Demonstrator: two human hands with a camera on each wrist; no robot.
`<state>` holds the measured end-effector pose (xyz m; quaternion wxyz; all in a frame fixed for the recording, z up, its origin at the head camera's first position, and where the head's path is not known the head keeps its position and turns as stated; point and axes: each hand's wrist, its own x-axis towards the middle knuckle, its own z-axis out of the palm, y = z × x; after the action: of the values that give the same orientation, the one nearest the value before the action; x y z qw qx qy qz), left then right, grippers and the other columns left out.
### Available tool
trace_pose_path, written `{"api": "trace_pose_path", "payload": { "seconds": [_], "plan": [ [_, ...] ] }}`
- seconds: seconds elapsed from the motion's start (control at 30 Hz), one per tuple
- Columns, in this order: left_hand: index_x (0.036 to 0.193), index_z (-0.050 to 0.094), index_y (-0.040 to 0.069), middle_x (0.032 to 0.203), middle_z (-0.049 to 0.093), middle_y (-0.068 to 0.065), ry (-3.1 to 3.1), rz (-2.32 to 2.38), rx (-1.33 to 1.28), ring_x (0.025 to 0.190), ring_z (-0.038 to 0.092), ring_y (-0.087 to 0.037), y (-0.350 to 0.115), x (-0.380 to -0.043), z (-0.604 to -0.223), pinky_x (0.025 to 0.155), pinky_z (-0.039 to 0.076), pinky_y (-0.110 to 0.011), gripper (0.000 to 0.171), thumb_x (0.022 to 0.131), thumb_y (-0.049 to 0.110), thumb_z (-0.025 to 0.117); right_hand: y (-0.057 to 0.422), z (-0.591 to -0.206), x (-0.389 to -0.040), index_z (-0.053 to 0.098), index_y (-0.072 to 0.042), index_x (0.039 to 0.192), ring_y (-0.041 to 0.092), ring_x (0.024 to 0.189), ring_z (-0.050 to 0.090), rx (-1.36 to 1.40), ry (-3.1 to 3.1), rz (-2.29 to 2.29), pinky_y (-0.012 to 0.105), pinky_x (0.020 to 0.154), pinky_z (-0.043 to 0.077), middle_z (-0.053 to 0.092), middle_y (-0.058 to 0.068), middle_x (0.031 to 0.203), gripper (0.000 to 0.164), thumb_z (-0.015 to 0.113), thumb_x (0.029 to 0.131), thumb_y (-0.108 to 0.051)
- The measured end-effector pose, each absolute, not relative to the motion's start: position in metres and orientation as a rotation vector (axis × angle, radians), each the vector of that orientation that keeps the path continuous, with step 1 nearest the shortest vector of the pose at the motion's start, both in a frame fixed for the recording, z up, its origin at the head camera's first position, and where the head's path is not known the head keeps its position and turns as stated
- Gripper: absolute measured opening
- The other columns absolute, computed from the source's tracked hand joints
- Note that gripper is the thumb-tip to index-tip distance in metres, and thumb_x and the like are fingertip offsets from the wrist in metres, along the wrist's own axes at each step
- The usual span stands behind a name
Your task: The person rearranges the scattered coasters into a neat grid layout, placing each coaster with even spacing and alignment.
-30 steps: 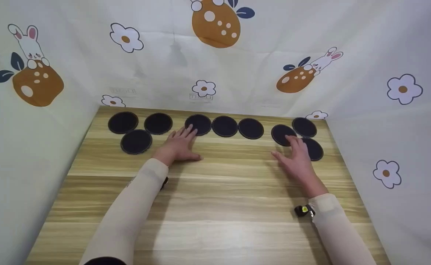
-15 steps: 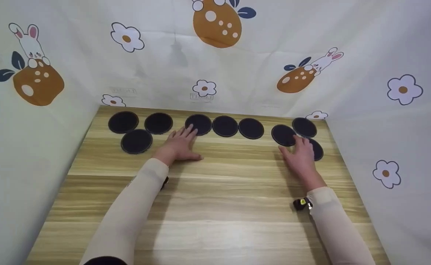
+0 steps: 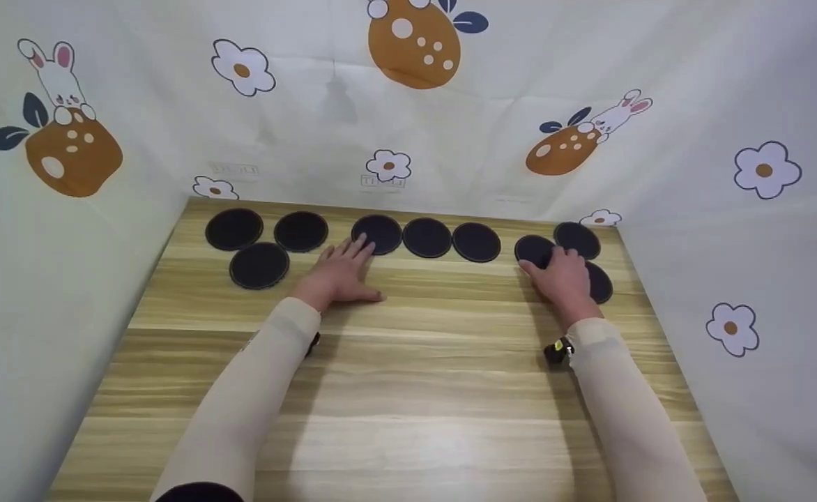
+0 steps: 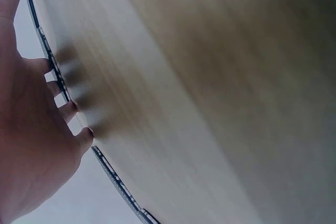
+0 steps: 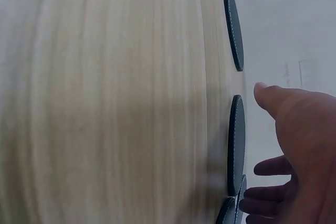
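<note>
Printed cloth at nine, twelve and three o'clock, walling in a wood-grain table. Black discs flat along the far side: left trio at eleven, row of three edge to edge at twelve, right trio at one.

Left hand unclenched, fingers spread, fingertips on the row's nine o'clock disc, thumb out toward four. Right hand over the right trio, thumb apart from fingers, grasping nothing; thumb beside the seven o'clock rim of the trio's nine o'clock disc. Cannot tell how firm any contact is.

For tidy handling, probably best to press lightly with flat fingertips, slide rather than lift, and nudge one disc at a time to spare its neighbours.

Mind the far edge: just beyond the row, with cloth right behind. Tight at two to three o'clock too, close by the side edge. Small gaps between row and trios. Widest room toward six, over bare wood; draw back that way.
</note>
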<state>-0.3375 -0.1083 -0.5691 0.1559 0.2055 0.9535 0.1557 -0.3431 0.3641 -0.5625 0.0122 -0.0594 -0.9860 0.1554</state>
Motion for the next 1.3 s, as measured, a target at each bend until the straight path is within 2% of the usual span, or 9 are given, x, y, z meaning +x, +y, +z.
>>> {"api": "trace_pose_path", "payload": {
  "seconds": [0.23, 0.53, 0.87, 1.3],
  "plan": [
    [0.179, 0.016, 0.012, 0.186, 0.003, -0.015, 2.739, 0.453, 0.6, 0.169, 0.006, -0.044, -0.109, -0.334, -0.565, 0.134, 0.007, -0.065, 0.119, 0.094, 0.072, 0.075, 0.36, -0.565, -0.351, 0.044, 0.019, 0.156, 0.063, 0.144, 0.042, -0.193, -3.11, 0.446, 0.072, 0.12, 0.037, 0.045, 0.046, 0.151, 0.105, 0.066, 0.101, -0.068],
    [0.179, 0.012, 0.015, 0.186, -0.003, -0.011, 2.714, 0.439, 0.574, 0.17, 0.001, -0.042, -0.109, -0.339, -0.571, 0.135, 0.003, -0.063, 0.122, 0.093, 0.074, 0.073, 0.354, -0.571, -0.357, 0.047, 0.02, 0.151, 0.062, 0.139, 0.044, -0.241, -3.093, 0.409, 0.071, 0.118, 0.039, 0.048, 0.046, 0.146, 0.106, 0.069, 0.098, -0.069],
    [0.179, 0.015, 0.013, 0.186, 0.001, -0.013, 2.741, 0.427, 0.581, 0.17, 0.006, -0.043, -0.107, -0.336, -0.568, 0.135, 0.007, -0.064, 0.12, 0.093, 0.072, 0.074, 0.349, -0.579, -0.362, 0.047, 0.02, 0.153, 0.058, 0.146, 0.041, -0.339, -3.08, 0.424, 0.068, 0.119, 0.041, 0.044, 0.044, 0.153, 0.102, 0.065, 0.102, -0.066],
    [0.179, 0.016, 0.013, 0.186, 0.002, -0.013, 2.748, 0.443, 0.581, 0.17, 0.006, -0.044, -0.108, -0.335, -0.568, 0.134, 0.007, -0.064, 0.121, 0.091, 0.073, 0.075, 0.351, -0.583, -0.366, 0.063, 0.018, 0.14, 0.058, 0.138, 0.043, -0.337, -2.967, 0.505, 0.065, 0.119, 0.04, 0.052, 0.043, 0.143, 0.094, 0.079, 0.092, -0.062]
  ]
}}
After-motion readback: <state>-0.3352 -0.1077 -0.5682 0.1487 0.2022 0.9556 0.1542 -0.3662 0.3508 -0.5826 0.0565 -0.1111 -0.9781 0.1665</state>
